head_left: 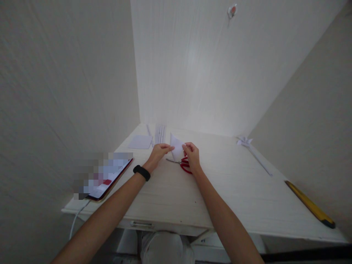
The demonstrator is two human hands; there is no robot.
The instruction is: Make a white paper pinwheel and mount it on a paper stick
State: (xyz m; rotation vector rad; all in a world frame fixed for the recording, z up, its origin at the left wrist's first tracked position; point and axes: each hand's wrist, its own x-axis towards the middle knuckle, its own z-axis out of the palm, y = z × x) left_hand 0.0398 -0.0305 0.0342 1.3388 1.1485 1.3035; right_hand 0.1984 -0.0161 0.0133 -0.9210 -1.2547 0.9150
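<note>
Seen over a pale desk (236, 190) with a tablet (110, 179) lying at its left edge: folded white paper (176, 146) held up off the surface above red scissors (184, 164), pinched by left hand (158, 152) and right hand (191, 154) at opposite edges, presumably for creasing.

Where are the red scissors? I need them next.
In the head view, the red scissors lie mid-table, under the right hand, below the folded paper.
</note>
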